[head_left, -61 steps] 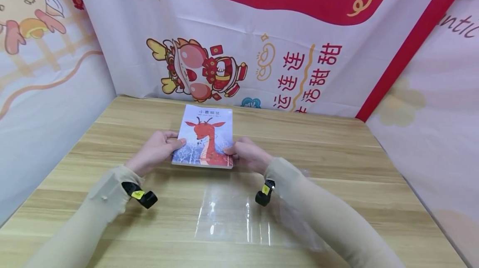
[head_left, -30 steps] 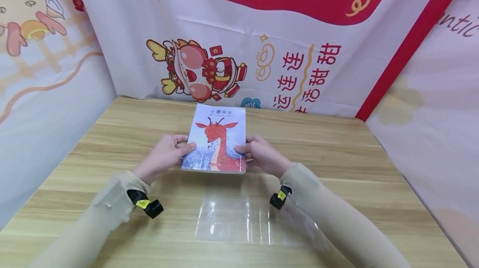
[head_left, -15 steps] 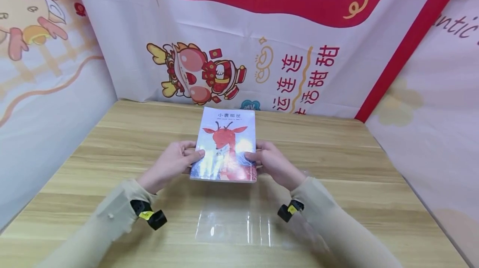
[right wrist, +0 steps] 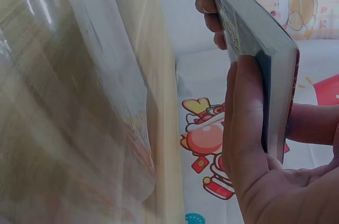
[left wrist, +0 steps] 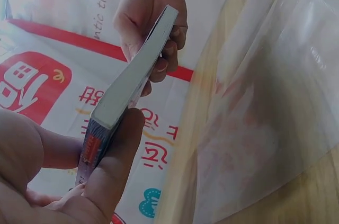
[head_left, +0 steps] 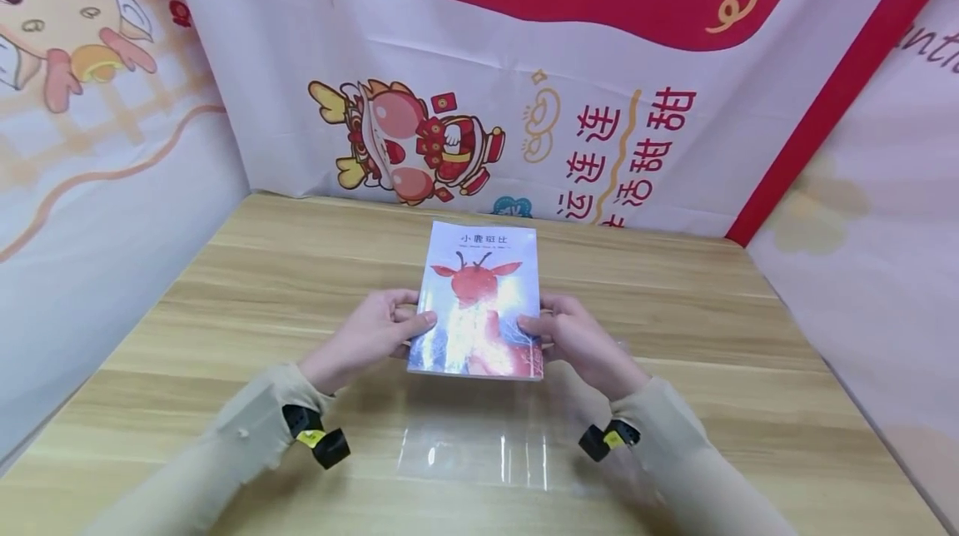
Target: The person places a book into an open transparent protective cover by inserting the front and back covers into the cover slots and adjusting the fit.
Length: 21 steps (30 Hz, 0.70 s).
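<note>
A paperback book (head_left: 479,303) with a red deer on its pale blue cover is held up off the table, cover facing me. My left hand (head_left: 375,335) grips its left edge, thumb on the cover and fingers behind. On the opposite edge my right hand (head_left: 586,344) pinches it the same way. In the left wrist view the book's page block (left wrist: 135,70) shows edge-on between both hands. Beneath the book, a clear plastic sleeve (head_left: 472,453) lies flat on the table; it also shows as a shiny clear sheet (right wrist: 63,97) in the right wrist view.
The wood-grain table (head_left: 225,303) extends around the hands on all sides. Behind it hangs a white and red printed cloth (head_left: 464,37), with more printed cloth (head_left: 97,186) at the left and right. A black wrist camera (head_left: 318,436) sits on each sleeve.
Both hands have carried the book rightward and somewhat nearer to me, so it appears larger. Glare now covers part of the deer. The plastic sleeve has stayed where it was.
</note>
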Available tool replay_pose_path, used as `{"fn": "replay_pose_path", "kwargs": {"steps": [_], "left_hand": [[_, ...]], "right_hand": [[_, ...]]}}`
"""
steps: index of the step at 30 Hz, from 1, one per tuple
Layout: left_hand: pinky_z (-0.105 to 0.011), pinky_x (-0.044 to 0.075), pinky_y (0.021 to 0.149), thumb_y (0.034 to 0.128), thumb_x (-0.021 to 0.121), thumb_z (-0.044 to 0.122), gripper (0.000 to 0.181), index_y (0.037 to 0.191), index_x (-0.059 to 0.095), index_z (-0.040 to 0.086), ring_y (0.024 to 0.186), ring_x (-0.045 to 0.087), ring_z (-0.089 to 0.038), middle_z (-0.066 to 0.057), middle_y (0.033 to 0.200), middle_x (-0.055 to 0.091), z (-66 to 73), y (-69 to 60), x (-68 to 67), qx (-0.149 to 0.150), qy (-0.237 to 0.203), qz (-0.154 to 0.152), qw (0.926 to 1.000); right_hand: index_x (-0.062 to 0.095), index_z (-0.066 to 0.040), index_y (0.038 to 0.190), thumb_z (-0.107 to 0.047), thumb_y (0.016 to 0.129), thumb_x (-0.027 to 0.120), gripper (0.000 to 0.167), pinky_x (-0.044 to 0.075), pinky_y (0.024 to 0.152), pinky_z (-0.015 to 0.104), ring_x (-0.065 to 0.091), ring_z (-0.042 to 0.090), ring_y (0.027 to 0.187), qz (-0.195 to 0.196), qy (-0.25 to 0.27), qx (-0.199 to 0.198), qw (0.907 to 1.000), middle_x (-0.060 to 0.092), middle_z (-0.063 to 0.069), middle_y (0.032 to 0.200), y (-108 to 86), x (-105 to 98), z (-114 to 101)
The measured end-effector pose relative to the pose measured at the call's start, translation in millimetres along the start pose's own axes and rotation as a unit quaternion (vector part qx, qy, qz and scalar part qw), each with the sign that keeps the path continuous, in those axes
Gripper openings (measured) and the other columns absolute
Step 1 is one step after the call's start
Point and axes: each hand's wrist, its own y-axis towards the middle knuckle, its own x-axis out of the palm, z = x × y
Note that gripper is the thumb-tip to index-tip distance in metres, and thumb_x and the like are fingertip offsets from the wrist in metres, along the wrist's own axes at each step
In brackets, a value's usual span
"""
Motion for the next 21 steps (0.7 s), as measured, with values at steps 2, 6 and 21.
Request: {"fn": "replay_pose_path", "kwargs": {"steps": [2,6,21], "left_hand": [[-0.039,0.059,0.073,0.0971,0.064,0.011,0.044,0.133,0.048,-0.009,0.083,0.071,-0.026,-0.017,0.095,0.072,0.4,-0.2,4.6,-0.005,0.0,0.001,1.0],[-0.039,0.059,0.072,0.0964,0.065,0.012,0.047,0.134,0.046,-0.009,0.084,0.07,-0.026,-0.016,0.094,0.072,2.2,-0.6,14.7,-0.02,0.002,0.002,0.9998],[-0.036,0.058,0.071,0.097,0.064,0.013,0.038,0.127,0.052,-0.007,0.081,0.07,-0.023,-0.012,0.092,0.073,4.3,2.3,45.5,-0.021,0.041,-0.024,0.9987]], "right_hand": [[0.056,0.004,0.128,-0.009,0.096,0.059,0.035,0.057,0.076,0.04,0.065,0.025,0.09,-0.004,0.0,0.0,1.0,0.066,0.017,0.106,-3.4,-3,2],[0.054,0.007,0.128,-0.009,0.096,0.058,0.036,0.057,0.076,0.041,0.065,0.025,0.09,-0.015,-0.004,-0.007,0.9999,0.066,0.017,0.104,-10.5,-11,4],[0.056,0.011,0.123,-0.014,0.094,0.063,0.039,0.059,0.071,0.039,0.068,0.026,0.084,0.016,-0.034,0.004,0.9993,0.069,0.018,0.099,-21.0,-39,10]]}}
